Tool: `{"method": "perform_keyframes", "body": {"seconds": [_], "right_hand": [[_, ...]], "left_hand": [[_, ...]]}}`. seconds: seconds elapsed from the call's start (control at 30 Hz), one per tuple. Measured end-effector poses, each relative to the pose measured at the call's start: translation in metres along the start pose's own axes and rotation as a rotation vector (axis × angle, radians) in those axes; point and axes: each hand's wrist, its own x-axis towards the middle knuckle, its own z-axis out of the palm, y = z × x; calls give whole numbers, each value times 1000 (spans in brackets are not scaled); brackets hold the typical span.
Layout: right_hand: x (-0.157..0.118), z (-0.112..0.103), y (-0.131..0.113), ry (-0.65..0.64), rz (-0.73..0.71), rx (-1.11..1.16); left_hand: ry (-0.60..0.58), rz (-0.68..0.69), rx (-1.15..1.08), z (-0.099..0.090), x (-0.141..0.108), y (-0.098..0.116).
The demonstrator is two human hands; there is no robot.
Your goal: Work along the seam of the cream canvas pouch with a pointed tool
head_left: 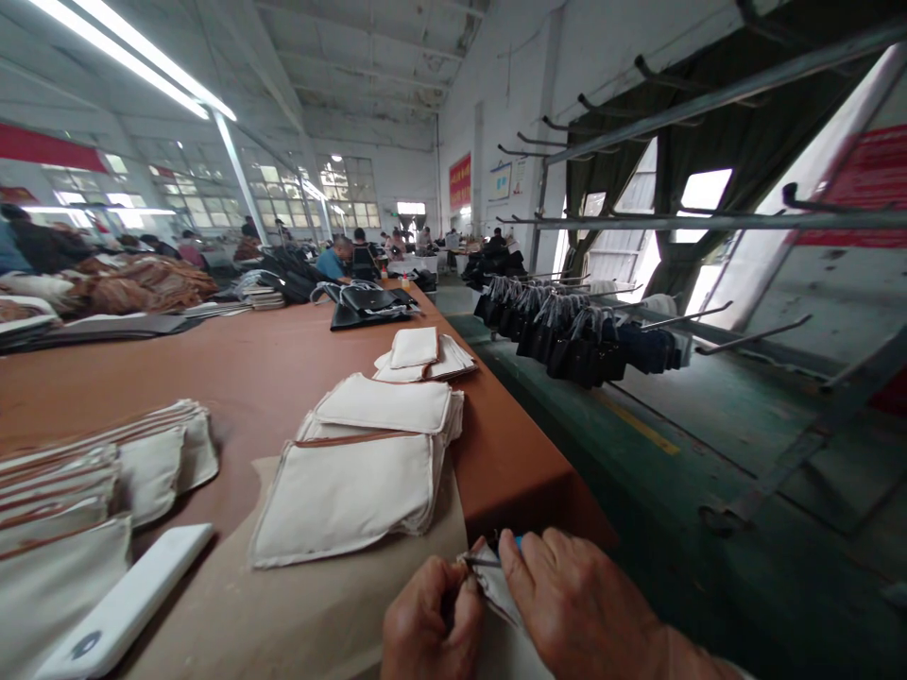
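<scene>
Trimming or picking at a small cloth piece (496, 586) appears to be the step in hand, at the near edge of the counter (269, 368). Left hand (434, 619) is closed, pinching the cloth's edge; right hand (577, 604) is closed around a thin tool with a blue end (519, 541), kind unclear, its tip touching the cloth. Judgement: next move calls for steady tension on the cloth and fine tool control. Containers: cream pouches (347, 496) lie stacked flat on brown paper, more stacks (423, 357) beyond; contents not visible. White phone-like slab (124, 600) lies to the left.
</scene>
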Motion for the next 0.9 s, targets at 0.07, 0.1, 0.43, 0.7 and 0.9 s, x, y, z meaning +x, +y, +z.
{"method": "perform_keyframes", "body": {"seconds": [0.07,0.1,0.43,0.7,0.9], "right_hand": [[2,3,1,-52,20,87],[3,5,1,-105,34,166],[18,21,-10,-196,108,343],[29,11,-5,-169,221,792],[18,19,-7,-51,85,701]], "left_hand": [[-4,7,-3,-1,1,-2],[-6,7,-6,-1,1,-3],[-17,-17,11,-21,5,5],[-148,-130,-190,-44,13,17],[-306,-74,-93,-51,13,10]]}}
